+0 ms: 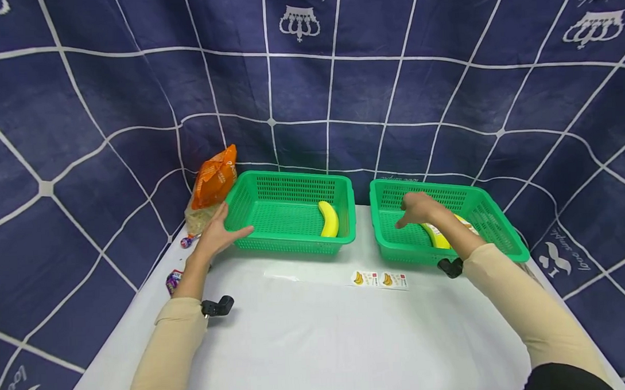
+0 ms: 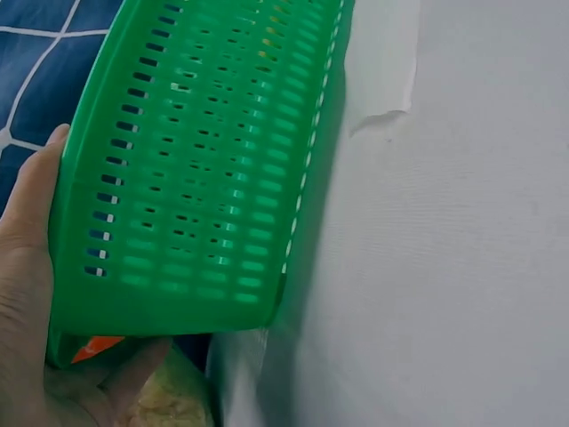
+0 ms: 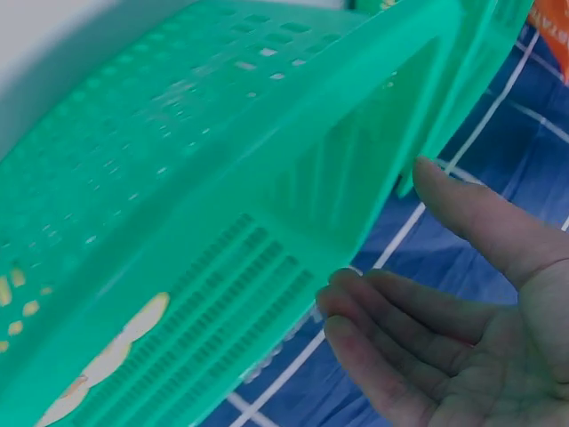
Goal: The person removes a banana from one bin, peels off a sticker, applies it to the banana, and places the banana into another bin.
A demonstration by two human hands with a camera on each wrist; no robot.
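My left hand (image 1: 217, 235) is at the left end of one green plastic basket (image 1: 273, 244), its thumb stretched along the front rim and its fingers beside the end wall. The left wrist view shows this hand (image 2: 36, 311) touching the basket's corner. A yellow banana (image 1: 329, 219) lies inside, towards the right. Above a second green basket (image 1: 392, 249) hovers my right hand (image 1: 420, 208), holding nothing. In the right wrist view its fingers (image 3: 400, 347) are loosely bent, apart from the rim. Under the right forearm, partly hidden, lies a yellow item with white patches (image 1: 439, 239).
An orange bag (image 1: 215, 180) stands behind the left hand. A lollipop (image 1: 189, 241) and a purple wrapper (image 1: 173, 280) lie at the table's left edge. Two banana-picture cards (image 1: 380, 279) lie in front of the baskets, near a clear strip (image 1: 281, 274). A blue curtain (image 1: 309, 92) hangs behind.
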